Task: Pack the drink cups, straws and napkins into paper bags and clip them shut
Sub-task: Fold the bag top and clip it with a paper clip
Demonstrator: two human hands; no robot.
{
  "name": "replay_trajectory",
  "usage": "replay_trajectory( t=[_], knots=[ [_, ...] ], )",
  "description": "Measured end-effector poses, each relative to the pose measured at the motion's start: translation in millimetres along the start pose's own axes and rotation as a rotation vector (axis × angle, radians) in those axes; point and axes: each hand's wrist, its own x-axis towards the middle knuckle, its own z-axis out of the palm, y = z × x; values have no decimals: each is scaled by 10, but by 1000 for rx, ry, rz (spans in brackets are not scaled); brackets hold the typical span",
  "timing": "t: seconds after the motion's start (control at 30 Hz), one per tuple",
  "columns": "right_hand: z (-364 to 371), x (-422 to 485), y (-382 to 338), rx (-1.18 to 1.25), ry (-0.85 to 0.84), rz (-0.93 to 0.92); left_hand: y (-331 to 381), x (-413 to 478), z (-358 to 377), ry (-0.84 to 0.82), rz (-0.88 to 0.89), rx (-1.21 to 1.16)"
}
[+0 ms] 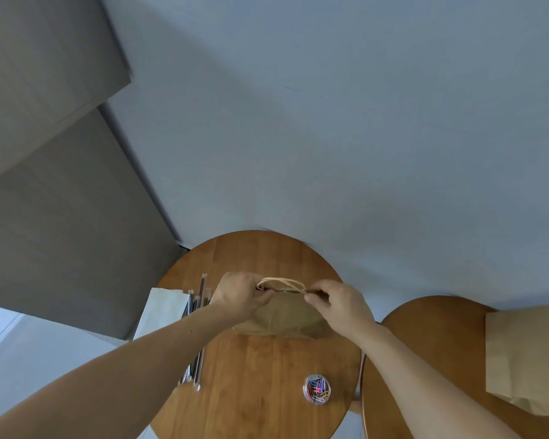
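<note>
Pinching the top edge of the brown paper bag [282, 318] shut, left hand [240, 296] and right hand [339, 304] both curl fingers onto it; releasing one to reach the clear tub of coloured paper clips [317, 389], well apart from the fingers, could let the mouth spring open.

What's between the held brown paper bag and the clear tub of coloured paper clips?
Head view: only bare wooden tabletop between brown paper bag and clear paper-clip tub.

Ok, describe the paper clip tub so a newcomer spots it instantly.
Start at the left round wooden table of the pair. Toward its near right edge, apart from the handled paper bag, stands a small clear tub. It alone holds multicoloured paper clips.
</note>
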Motion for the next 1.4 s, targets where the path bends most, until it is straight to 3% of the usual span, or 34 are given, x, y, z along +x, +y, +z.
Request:
replay_trajectory(
  t=[0.1,0.17,0.3,0.43,0.63,1.03,1.4],
  knots=[
    [63,-177,154,237,304,163,-4,22,-56,-9,43,-8],
    [233,-359,315,254,380,339,-10,55,-53,11,83,-4],
    [885,-801,651,-24,-105,429,-51,92,75,122,112,-10],
    [1310,-1046,765,-203,-319,467,-89,79,138,225,194,-62],
    [1474,-1105,741,-303,-374,443,-81,64,143,256,272,-48],
    [1520,-1059,684,-392,-386,494,-108,83,105,49,82,-28],
    [1412,-1043,656,-368,-429,485,-66,104,98,25,46,-23]
  ],
)
